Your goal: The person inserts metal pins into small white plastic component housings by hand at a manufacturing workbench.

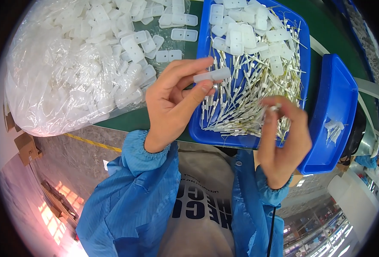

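My left hand [172, 100] pinches a translucent white plastic piece [219, 74] between thumb and fingers, edge-on, above the left side of a blue tray [196, 128]. Over the tray's near right part is my right hand [285, 139], somewhat blurred. Its thumb and fingertips are pressed together on something small and pale that I cannot make out. Below both hands, many thin white-sleeved wire parts [236, 103] lie heaped in the tray. More translucent plastic pieces [240, 38], rectangular with rounded corners and small holes, are piled on the wires at the far end.
To the left, a clear plastic bag [61, 94] spills many of the same pieces onto the green table [129, 121]. A second blue tray [322, 156] stands at the right with a few white parts [335, 128] in it. A cardboard box [25, 148] sits beyond the table at left.
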{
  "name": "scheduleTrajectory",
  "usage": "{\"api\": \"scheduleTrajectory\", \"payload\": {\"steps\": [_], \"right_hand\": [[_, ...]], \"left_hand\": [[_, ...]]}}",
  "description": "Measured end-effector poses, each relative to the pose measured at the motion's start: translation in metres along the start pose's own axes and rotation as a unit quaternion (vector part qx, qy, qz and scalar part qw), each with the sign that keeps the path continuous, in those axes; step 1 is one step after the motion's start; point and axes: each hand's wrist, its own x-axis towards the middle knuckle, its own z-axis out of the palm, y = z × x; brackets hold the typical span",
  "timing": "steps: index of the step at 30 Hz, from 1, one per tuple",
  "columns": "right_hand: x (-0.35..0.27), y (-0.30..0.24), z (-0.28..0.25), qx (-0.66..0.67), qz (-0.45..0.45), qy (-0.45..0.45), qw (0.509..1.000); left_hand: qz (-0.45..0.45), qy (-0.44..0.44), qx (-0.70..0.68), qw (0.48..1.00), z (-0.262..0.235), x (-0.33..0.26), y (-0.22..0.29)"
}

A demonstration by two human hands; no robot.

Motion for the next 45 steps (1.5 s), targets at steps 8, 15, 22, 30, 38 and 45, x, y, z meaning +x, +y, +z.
{"api": "scheduleTrajectory", "payload": {"steps": [8,15,22,30,38,45], "right_hand": [[-0.002,-0.010,0.033,0.038,0.170,-0.116,0.978],[-0.008,-0.018,0.033,0.070,0.151,-0.152,0.974],[-0.013,-0.024,0.033,0.037,0.163,-0.108,0.980],[-0.015,-0.020,0.037,0.030,0.152,-0.054,0.987],[-0.011,-0.023,0.043,0.022,0.074,-0.054,0.996],[-0.007,-0.026,0.031,0.047,0.071,-0.123,0.989]], "left_hand": [[0.023,-0.004,0.005,1.000,-0.007,0.001,-0.004],[0.042,-0.010,0.018,0.999,-0.006,0.000,-0.004],[0.066,-0.038,-0.010,0.997,-0.007,0.003,-0.007],[0.064,-0.054,-0.023,0.996,-0.006,0.002,-0.005],[0.082,-0.078,-0.025,0.993,-0.003,-0.001,-0.005],[0.074,-0.106,-0.054,0.990,-0.007,-0.003,-0.001]]}}
